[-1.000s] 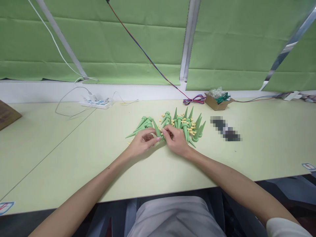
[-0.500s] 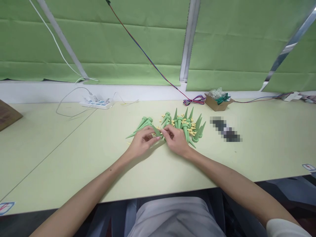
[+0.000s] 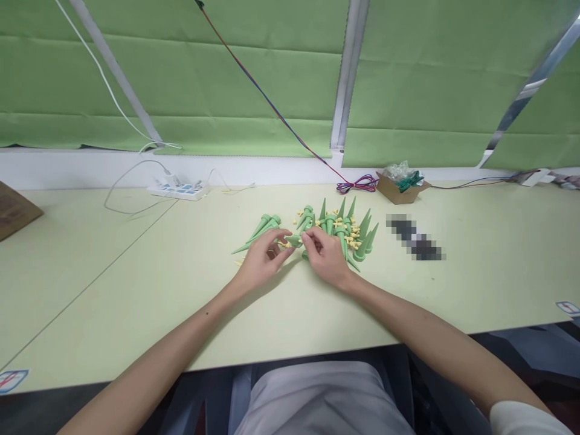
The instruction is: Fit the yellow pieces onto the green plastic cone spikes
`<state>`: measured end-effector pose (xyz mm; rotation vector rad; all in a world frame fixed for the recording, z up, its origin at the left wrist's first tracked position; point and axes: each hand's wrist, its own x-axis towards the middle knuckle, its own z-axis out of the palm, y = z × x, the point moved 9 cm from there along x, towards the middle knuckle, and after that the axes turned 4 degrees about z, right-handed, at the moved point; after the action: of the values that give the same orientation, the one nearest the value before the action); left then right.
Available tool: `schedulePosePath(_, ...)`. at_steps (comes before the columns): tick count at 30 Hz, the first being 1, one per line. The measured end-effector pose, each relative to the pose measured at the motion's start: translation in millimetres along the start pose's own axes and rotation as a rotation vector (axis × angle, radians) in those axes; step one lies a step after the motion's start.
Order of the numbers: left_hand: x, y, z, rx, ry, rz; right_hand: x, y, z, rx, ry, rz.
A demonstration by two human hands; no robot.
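Note:
My left hand [image 3: 260,257] is closed, thumb and fingertips gripping a green plastic watering spike [image 3: 293,240]. Close against it on the right, my right hand [image 3: 327,257] pinches at the spike's end, where a small yellow piece [image 3: 299,241] shows by the fingertips. The fingers partly cover both parts. Behind my right hand stand and lie several more green spikes [image 3: 330,223], mixed with loose yellow pieces [image 3: 353,231]. To the left, beyond my left hand, another few green spikes [image 3: 260,225] lie side by side.
A small cardboard box [image 3: 401,192] with clear plastic and green stuff stands at the back, beside a coiled red-blue cable [image 3: 357,183]. A white power strip [image 3: 176,190] lies back left. A pixelated dark object [image 3: 414,237] is on the right. Brown cardboard [image 3: 18,210] sits far left.
The spike between my hands has tipped from pointing up to lying nearly level. My hands have otherwise hardly moved.

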<state>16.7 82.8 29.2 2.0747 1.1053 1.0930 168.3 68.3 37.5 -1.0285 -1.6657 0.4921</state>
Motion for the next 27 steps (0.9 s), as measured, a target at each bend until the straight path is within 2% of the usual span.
schedulePosePath(2, 0.3, -6.2, -1.5, -0.059, 0.011, -0.069, 0.3, -0.2, -3.8, 0.003, 0.036, -0.011)
schedulePosePath(4, 0.7, -11.9, 1.4, -0.145, -0.026, -0.133, 0.2, -1.4, -5.8, 0.005, 0.053, -0.023)
schedulePosePath(8, -4.1, -18.8, 22.4, -0.358, -0.227, -0.281, -1.2, -7.7, -3.3, 0.009, 0.018, -0.069)
schedulePosePath(11, -8.9, -16.9, 32.8, -0.471, -0.297, -0.350, -2.5, -13.4, 0.4, 0.013, -0.021, -0.120)
schedulePosePath(18, -9.1, -13.7, 34.0, -0.508, -0.339, -0.308, -2.4, -14.5, 4.7, 0.026, -0.058, -0.136)
schedulePosePath(27, -5.8, -6.0, 16.9, -0.313, -0.251, -0.141, -2.4, -15.6, 5.7, 0.033, -0.066, -0.158)
